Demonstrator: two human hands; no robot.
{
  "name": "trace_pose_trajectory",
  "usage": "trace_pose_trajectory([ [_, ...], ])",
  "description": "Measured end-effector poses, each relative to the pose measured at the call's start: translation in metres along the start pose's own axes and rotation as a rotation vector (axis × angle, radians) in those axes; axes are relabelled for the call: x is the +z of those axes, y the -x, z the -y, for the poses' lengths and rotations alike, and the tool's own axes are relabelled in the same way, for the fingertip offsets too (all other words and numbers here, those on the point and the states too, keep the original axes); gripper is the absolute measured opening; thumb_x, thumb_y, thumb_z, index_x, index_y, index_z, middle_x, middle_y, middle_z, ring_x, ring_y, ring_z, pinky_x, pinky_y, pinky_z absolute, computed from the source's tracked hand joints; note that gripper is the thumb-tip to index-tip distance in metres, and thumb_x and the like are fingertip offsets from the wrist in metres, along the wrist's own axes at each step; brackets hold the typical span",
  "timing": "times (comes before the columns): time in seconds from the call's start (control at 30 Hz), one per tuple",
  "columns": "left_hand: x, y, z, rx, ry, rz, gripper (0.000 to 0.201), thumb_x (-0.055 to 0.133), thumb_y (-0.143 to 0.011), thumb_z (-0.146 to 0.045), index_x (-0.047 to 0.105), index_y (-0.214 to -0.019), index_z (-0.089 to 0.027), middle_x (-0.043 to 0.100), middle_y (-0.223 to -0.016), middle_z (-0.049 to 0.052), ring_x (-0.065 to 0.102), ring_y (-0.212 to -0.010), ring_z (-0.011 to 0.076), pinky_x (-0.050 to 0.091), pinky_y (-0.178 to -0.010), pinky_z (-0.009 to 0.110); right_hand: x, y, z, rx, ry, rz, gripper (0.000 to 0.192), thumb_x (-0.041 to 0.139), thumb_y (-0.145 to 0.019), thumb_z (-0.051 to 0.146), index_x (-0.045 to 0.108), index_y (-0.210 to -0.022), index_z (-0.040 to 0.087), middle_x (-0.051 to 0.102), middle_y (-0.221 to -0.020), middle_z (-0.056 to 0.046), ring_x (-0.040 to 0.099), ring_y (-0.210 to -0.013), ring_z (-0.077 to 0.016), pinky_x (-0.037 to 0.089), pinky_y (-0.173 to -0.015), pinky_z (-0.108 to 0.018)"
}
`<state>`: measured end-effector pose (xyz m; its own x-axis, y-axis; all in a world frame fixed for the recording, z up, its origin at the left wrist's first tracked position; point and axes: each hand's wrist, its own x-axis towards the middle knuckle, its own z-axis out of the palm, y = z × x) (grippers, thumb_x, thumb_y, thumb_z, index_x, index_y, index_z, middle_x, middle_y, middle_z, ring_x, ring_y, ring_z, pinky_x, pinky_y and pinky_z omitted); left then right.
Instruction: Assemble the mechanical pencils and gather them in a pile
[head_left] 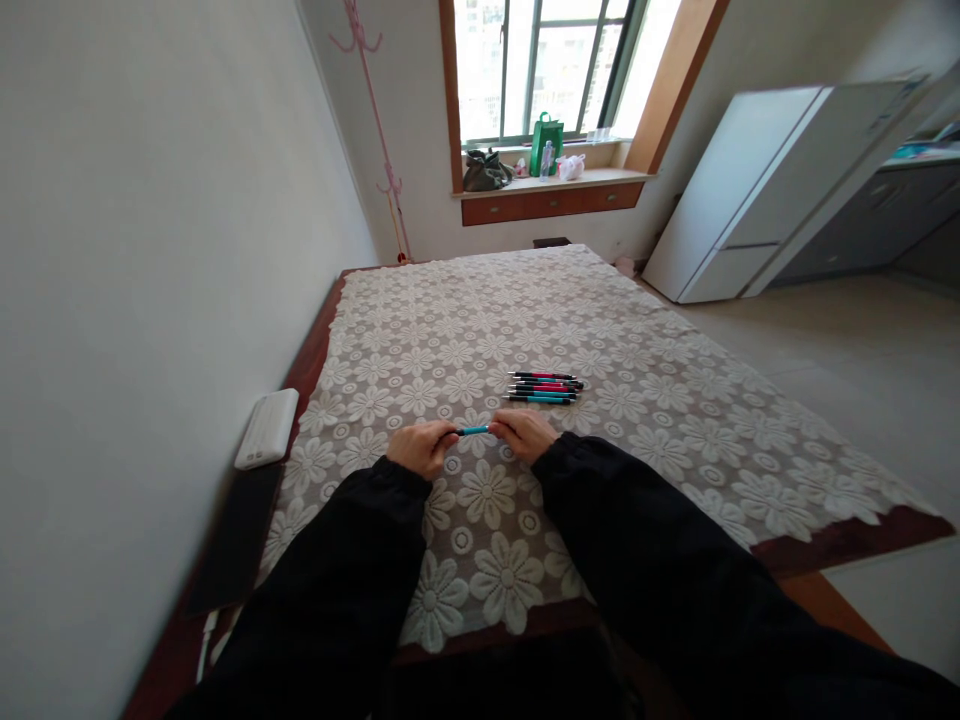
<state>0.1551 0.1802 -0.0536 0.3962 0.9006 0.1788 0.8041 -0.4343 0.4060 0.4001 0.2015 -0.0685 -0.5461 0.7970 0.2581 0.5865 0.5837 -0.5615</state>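
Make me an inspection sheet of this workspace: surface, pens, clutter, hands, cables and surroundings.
Surface: floral lace tablecloth over a reddish-brown table.
Pens: one blue-and-black pen held; a group of pens, some red, some blue, lies just beyond the hands, exact count unclear.
Clutter: white power bank, apparently, and black flat device along the wall-side edge.
Hands: left hand and right hand pinch opposite ends of the held pen.
Cables: white cable at the black device's near end; connection unclear.
Surroundings: window ahead, white refrigerator right.
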Motion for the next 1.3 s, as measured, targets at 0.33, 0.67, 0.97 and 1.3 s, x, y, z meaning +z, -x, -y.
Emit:
trace_pose_trajectory([
  [0.33,-0.001,0.002,-0.003,-0.029,0.026,0.047,0.04,0.035,-0.094,-0.039,0.06,-0.067,-0.023,0.058,-0.055,0.001,0.051,-0.053,0.017,0.028,-0.053,0.028,-0.006,0.001,0.013,-0.196,0.115,-0.086,0.034,0.041,-0.103,0.039,0.057,-0.08,0.02,0.064,-0.077,-0.006,0.054,-0.074,-0.018,0.033,-0.074,-0.032],
  [0.67,0.0,0.0,-0.002,0.078,0.208,-0.224,0.03,0.063,-0.086,-0.04,0.067,-0.111,-0.024,0.073,-0.097,0.005,0.064,-0.087,0.0203,0.05,-0.079,0.031,-0.001,-0.001,0.002,-0.005,0.119,-0.095,0.03,0.045,-0.1,0.035,0.06,-0.079,0.02,0.06,-0.07,-0.003,0.053,-0.068,-0.0167,0.032,-0.065,-0.028],
  [0.97,0.001,-0.002,0.0,-0.007,0.131,-0.136,0.031,0.047,-0.094,-0.042,0.073,-0.093,-0.024,0.073,-0.08,0.004,0.064,-0.082,0.0208,0.049,-0.078,0.032,0.001,-0.001,-0.001,-0.072,0.088,-0.104,0.027,0.048,-0.101,0.037,0.062,-0.084,0.02,0.064,-0.079,-0.005,0.057,-0.076,-0.0181,0.038,-0.071,-0.028],
  [1.3,0.003,-0.003,0.002,0.052,0.127,-0.121,0.028,0.047,-0.095,-0.038,0.072,-0.09,-0.025,0.073,-0.084,0.005,0.064,-0.086,0.0215,0.049,-0.082,0.035,0.002,-0.001,-0.001,-0.071,0.115,-0.078,0.025,0.05,-0.1,0.036,0.063,-0.085,0.02,0.065,-0.079,-0.006,0.057,-0.075,-0.018,0.039,-0.07,-0.028],
])
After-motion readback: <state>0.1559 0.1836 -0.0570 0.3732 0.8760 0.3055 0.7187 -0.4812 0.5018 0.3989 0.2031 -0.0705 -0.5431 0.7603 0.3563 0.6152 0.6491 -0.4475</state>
